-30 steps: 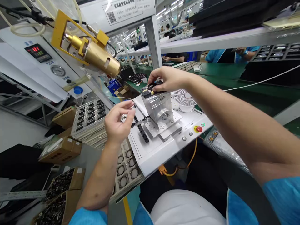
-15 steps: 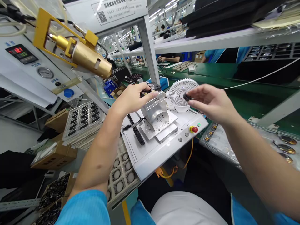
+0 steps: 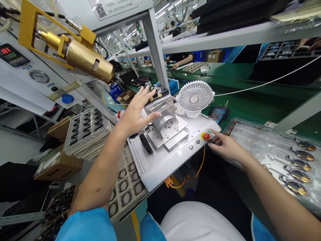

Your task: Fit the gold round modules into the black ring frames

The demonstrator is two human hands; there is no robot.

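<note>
My left hand is open with fingers spread, beside the silver metal block of a bench machine. A black clamp piece with yellowish knobs sits on top of the block, near my fingertips. My right hand stretches its index finger to the green button at the front right corner of the white machine base. Its thumb and other fingers close on a small black part, whose kind I cannot make out. A red emergency stop button lies just left of that hand.
A white fan stands behind the block. The gold cylinder hangs at upper left. A tray of round rings lies below left; a plastic tray with dark lenses is at right. Co-workers sit across the green bench.
My right hand has come down from in front of the fan to the green button, still holding the small black part. My left hand has drawn back from the clamp and spread its fingers.
</note>
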